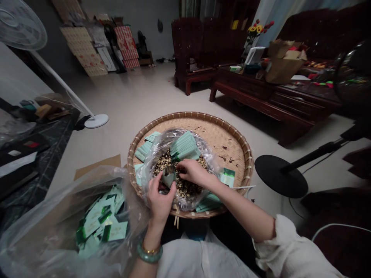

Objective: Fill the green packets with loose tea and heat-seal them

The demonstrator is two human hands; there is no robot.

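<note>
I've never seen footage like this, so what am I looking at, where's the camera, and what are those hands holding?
This is one picture from a camera worn on a person's head, looking down at their own hands. There is no machine. The left hand, wearing a green bangle, holds a small pale green paper packet. The right hand is over a speckled dried mix inside a clear plastic bag, which sits on a round woven bamboo tray. A stack of pale green packets lies on the bag. At lower left, a second plastic bag holds green and cream packets.
</note>
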